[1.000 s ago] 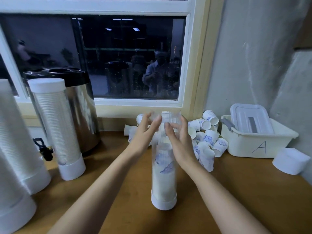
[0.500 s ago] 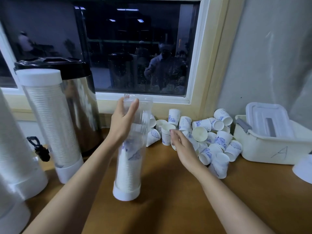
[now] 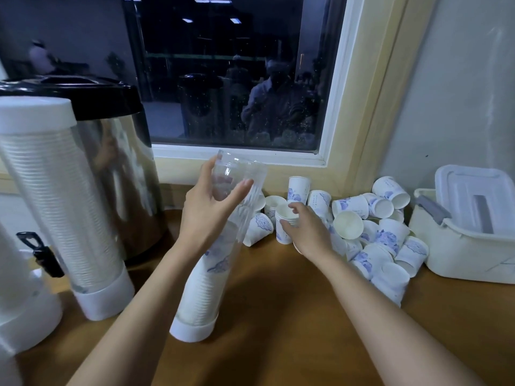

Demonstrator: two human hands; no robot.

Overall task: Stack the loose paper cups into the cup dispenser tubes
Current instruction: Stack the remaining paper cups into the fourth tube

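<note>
A clear dispenser tube [image 3: 207, 280] with a white base stands on the wooden counter, roughly half full of nested cups. My left hand [image 3: 207, 210] grips its open upper end. To its right lies a pile of loose white paper cups with blue prints [image 3: 370, 232], against the wall under the window. My right hand [image 3: 306, 228] curls round a short upright stack of nested cups [image 3: 284, 222] at the pile's left edge.
A full capped dispenser tube [image 3: 64, 207] stands at the left, with more white tubes [image 3: 19, 302] at the frame's left edge. Behind them is a steel urn [image 3: 122, 174] with a black lid. A cream lidded bin [image 3: 471, 227] sits at the right.
My right hand left the tube's top and reached right to the cup pile, closing on a small stack. My left hand kept hold of the tube. The view shifted right.
</note>
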